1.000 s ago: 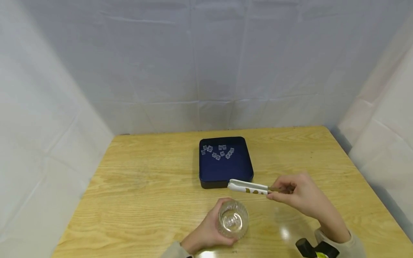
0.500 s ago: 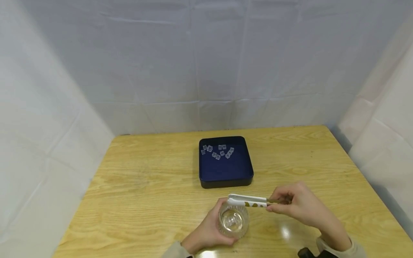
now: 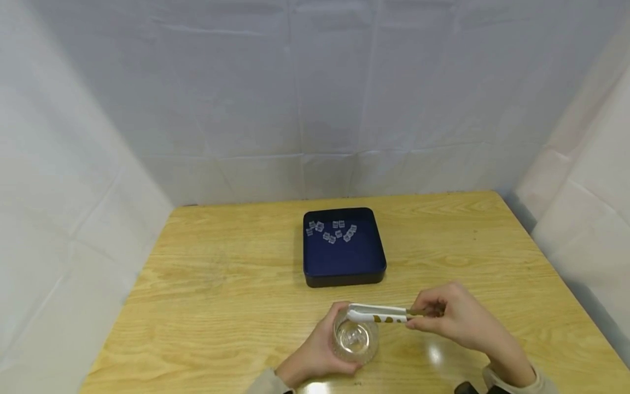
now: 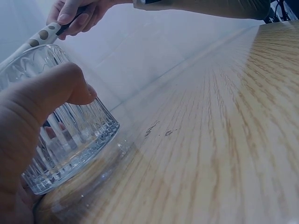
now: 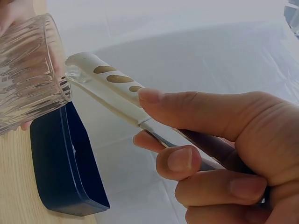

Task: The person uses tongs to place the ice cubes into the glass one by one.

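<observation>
My left hand (image 3: 317, 350) holds a clear ridged glass (image 3: 355, 342) low over the table's front, fingers on its far side and thumb on the near one. Clear pieces show at the bottom of the glass. In my right hand (image 3: 458, 317) are white tongs (image 3: 366, 317) with brown spots, pinched between thumb and fingers. The tong tips reach over the far part of the glass's rim. In the right wrist view a small clear cube (image 5: 76, 73) sits between the tong tips, right at the glass's mouth.
Behind the glass stands a square dark blue tray (image 3: 344, 280) on the wooden table (image 3: 221, 284). Several clear cubes (image 3: 347, 236) lie in its far half. White sheeting (image 3: 325, 109) rises behind the table and on both sides.
My right hand has brought the tongs nearer, from the tray's front edge to over the glass. The left hand and the glass stay in place.
</observation>
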`<control>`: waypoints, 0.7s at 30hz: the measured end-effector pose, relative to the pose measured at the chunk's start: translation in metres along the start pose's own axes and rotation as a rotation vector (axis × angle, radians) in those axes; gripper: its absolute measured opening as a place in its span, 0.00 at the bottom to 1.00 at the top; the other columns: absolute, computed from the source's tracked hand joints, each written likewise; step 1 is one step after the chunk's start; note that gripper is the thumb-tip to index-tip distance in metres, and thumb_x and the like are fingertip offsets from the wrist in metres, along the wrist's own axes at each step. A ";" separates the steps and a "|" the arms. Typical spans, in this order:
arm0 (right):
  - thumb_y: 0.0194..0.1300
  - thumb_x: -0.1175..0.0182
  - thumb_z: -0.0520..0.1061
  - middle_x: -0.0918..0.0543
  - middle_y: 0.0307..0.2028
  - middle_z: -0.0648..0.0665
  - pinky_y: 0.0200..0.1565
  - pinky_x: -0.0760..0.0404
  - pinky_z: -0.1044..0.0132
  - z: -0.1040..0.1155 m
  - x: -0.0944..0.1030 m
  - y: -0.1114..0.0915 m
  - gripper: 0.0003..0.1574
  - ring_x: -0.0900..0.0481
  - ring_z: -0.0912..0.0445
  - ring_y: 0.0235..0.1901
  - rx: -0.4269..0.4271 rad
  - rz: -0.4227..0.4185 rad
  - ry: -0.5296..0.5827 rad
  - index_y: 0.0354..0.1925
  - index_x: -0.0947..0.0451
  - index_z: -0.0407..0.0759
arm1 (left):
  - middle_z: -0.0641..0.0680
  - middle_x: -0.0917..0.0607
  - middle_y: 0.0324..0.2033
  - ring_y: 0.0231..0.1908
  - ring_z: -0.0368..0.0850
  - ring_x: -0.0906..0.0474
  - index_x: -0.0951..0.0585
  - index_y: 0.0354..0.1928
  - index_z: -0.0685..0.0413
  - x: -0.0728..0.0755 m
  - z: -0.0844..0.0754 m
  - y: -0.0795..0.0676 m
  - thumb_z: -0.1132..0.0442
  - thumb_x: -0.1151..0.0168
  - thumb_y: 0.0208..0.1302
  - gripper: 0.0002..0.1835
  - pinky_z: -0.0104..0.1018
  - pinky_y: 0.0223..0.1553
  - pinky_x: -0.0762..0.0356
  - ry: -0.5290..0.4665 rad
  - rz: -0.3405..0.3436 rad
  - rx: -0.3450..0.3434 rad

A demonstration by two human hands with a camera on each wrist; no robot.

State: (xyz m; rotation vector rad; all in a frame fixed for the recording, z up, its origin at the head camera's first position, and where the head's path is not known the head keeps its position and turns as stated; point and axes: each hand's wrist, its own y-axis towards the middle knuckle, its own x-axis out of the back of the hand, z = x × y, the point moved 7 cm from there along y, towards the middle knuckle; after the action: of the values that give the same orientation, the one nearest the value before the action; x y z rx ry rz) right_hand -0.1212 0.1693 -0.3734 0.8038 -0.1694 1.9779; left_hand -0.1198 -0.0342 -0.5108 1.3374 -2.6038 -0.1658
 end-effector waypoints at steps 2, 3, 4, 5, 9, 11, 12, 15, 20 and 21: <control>0.56 0.27 0.41 0.20 0.22 0.60 0.16 0.30 0.72 0.000 -0.001 0.000 0.07 0.31 0.70 0.19 0.001 0.010 0.014 0.30 0.16 0.52 | 0.47 0.24 0.59 0.61 0.48 0.28 0.37 0.67 0.41 0.000 0.000 0.000 0.75 0.22 0.36 0.53 0.44 0.66 0.33 -0.004 -0.003 -0.005; 0.57 0.27 0.41 0.19 0.22 0.60 0.16 0.29 0.72 0.000 -0.002 0.000 0.07 0.31 0.70 0.19 0.000 0.014 0.018 0.30 0.16 0.52 | 0.47 0.24 0.60 0.61 0.48 0.28 0.37 0.67 0.41 0.000 0.000 0.000 0.75 0.22 0.36 0.53 0.44 0.66 0.34 -0.010 -0.003 -0.004; 0.57 0.27 0.41 0.20 0.22 0.60 0.17 0.29 0.72 0.000 -0.002 0.000 0.07 0.31 0.70 0.19 -0.001 0.018 0.020 0.30 0.16 0.52 | 0.47 0.24 0.60 0.61 0.48 0.28 0.37 0.67 0.41 0.000 0.001 0.000 0.75 0.21 0.36 0.54 0.44 0.66 0.34 -0.010 -0.004 -0.010; 0.57 0.27 0.41 0.20 0.21 0.60 0.17 0.30 0.72 0.000 -0.003 0.000 0.07 0.31 0.71 0.19 0.000 0.022 0.021 0.30 0.16 0.52 | 0.47 0.25 0.60 0.61 0.48 0.28 0.37 0.67 0.41 0.000 0.001 0.000 0.75 0.21 0.35 0.54 0.43 0.66 0.34 -0.011 -0.006 -0.012; 0.57 0.27 0.42 0.24 0.20 0.62 0.16 0.32 0.74 0.000 -0.003 0.000 0.07 0.35 0.71 0.18 0.008 0.019 -0.003 0.30 0.17 0.54 | 0.48 0.24 0.60 0.60 0.48 0.28 0.37 0.67 0.41 0.000 0.002 0.000 0.77 0.22 0.34 0.55 0.43 0.66 0.33 -0.003 -0.015 -0.001; 0.56 0.27 0.43 0.26 0.19 0.62 0.16 0.33 0.74 0.000 -0.002 0.000 0.07 0.36 0.71 0.18 0.011 0.015 -0.011 0.30 0.17 0.54 | 0.47 0.24 0.60 0.60 0.48 0.28 0.37 0.67 0.41 0.000 0.002 0.000 0.77 0.22 0.34 0.55 0.43 0.66 0.33 -0.002 -0.015 0.013; 0.56 0.27 0.43 0.26 0.19 0.62 0.16 0.33 0.74 0.000 -0.002 0.000 0.07 0.36 0.71 0.18 0.011 0.015 -0.012 0.30 0.17 0.54 | 0.47 0.24 0.60 0.60 0.48 0.28 0.37 0.67 0.40 0.000 0.003 0.000 0.77 0.22 0.34 0.54 0.43 0.66 0.33 0.000 -0.014 0.018; 0.56 0.27 0.43 0.26 0.19 0.62 0.16 0.34 0.74 0.000 -0.002 0.001 0.07 0.36 0.71 0.18 0.009 0.014 -0.013 0.30 0.17 0.54 | 0.46 0.24 0.60 0.61 0.48 0.28 0.37 0.66 0.39 0.000 0.003 0.000 0.76 0.22 0.35 0.54 0.44 0.66 0.34 -0.004 -0.008 0.020; 0.56 0.27 0.43 0.26 0.19 0.62 0.16 0.33 0.74 0.001 -0.001 0.001 0.07 0.35 0.71 0.18 0.007 0.017 -0.017 0.30 0.16 0.54 | 0.47 0.24 0.60 0.61 0.48 0.28 0.36 0.66 0.40 0.000 0.001 0.000 0.76 0.22 0.35 0.53 0.43 0.67 0.35 -0.008 -0.005 0.004; 0.57 0.27 0.43 0.26 0.19 0.62 0.16 0.33 0.74 0.001 -0.002 0.001 0.07 0.35 0.71 0.18 0.005 0.019 -0.017 0.30 0.16 0.54 | 0.47 0.24 0.60 0.61 0.48 0.28 0.36 0.66 0.40 0.000 0.000 0.000 0.75 0.22 0.36 0.53 0.43 0.67 0.35 -0.008 -0.005 0.000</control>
State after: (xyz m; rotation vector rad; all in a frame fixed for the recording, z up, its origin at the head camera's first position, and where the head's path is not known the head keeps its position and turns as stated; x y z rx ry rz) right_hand -0.1209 0.1672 -0.3735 0.8249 -0.1831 1.9907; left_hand -0.1198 -0.0338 -0.5111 1.3462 -2.6071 -0.1729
